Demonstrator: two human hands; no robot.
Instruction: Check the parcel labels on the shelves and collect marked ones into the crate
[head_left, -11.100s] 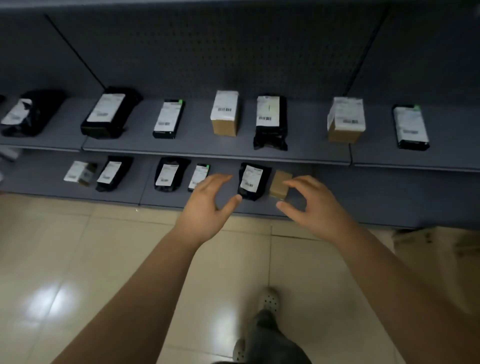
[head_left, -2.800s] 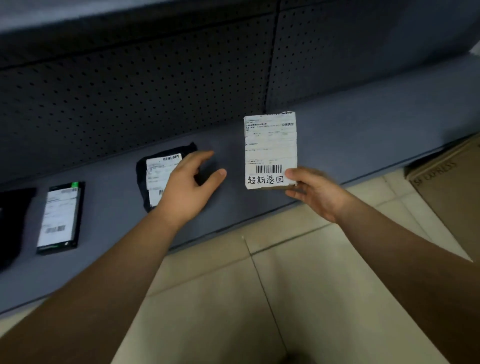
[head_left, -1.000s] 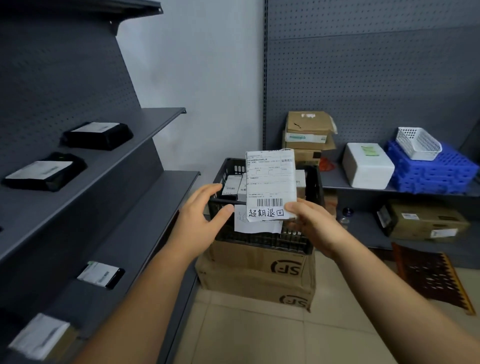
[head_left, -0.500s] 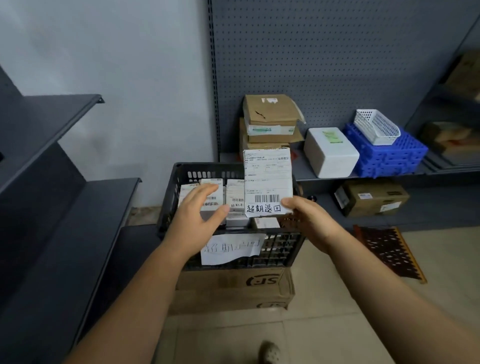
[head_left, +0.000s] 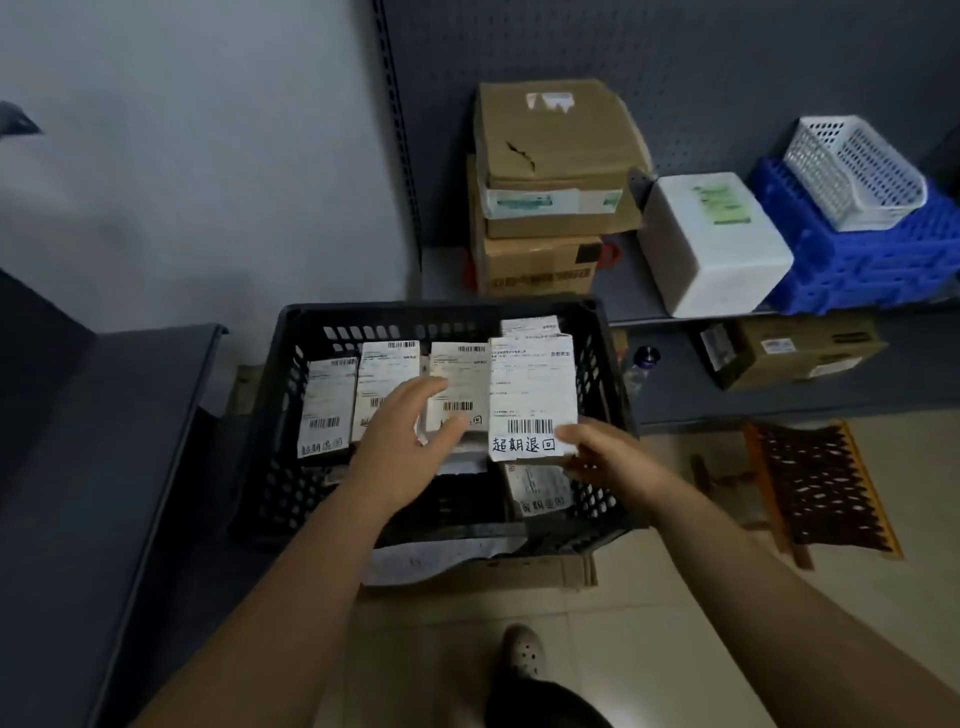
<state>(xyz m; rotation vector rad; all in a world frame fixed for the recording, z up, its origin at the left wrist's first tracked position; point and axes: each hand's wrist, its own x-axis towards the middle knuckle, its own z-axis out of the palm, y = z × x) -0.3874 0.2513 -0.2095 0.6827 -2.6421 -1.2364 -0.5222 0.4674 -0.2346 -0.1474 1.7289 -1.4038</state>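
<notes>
My right hand (head_left: 602, 454) pinches the lower right corner of a small parcel (head_left: 532, 395) with a white label, a barcode and handwritten black characters, held over the black plastic crate (head_left: 291, 332). Inside the crate several labelled parcels (head_left: 330, 408) stand in a row, some with the same handwritten marks. My left hand (head_left: 410, 431) hovers with relaxed fingers over the row, just left of the held parcel, holding nothing.
The crate sits on a flattened cardboard box (head_left: 524, 569) on the tiled floor. A grey shelf (head_left: 130, 415) lies to the left. Behind are stacked cardboard boxes (head_left: 545, 187), a white foam box (head_left: 711, 244), a blue crate (head_left: 872, 254) and a white basket (head_left: 852, 171).
I have stepped closer and look down into the crate. The held parcel has come down over the crate's right side, with my left hand now over the parcels inside.
</notes>
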